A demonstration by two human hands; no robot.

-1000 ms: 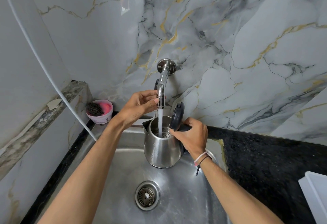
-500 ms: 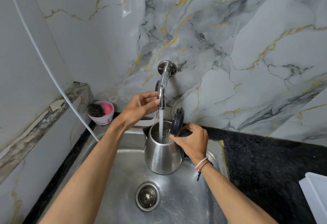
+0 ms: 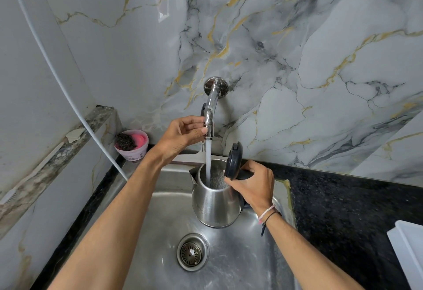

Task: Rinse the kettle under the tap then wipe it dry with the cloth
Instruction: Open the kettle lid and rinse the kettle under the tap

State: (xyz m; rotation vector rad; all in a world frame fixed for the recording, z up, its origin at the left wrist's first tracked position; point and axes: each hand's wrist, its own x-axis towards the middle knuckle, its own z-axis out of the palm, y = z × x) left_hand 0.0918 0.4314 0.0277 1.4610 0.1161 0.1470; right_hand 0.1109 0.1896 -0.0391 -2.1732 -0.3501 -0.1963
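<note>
Steel kettle (image 3: 215, 200) hung mid-frame over the sink (image 3: 146, 221), lid up, water from the tap (image 3: 209, 115) pouring in. Right hand (image 3: 253, 186) gripped its handle; left hand (image 3: 180, 135) pinched the spout. Rinsing step; next, I reckoned, shutting off, emptying, finding a cloth.

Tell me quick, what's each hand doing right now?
Left hand: fingers closed on the tap, water running.
Right hand: fingers closed on the kettle handle, holding it under the stream, lid open.
</note>
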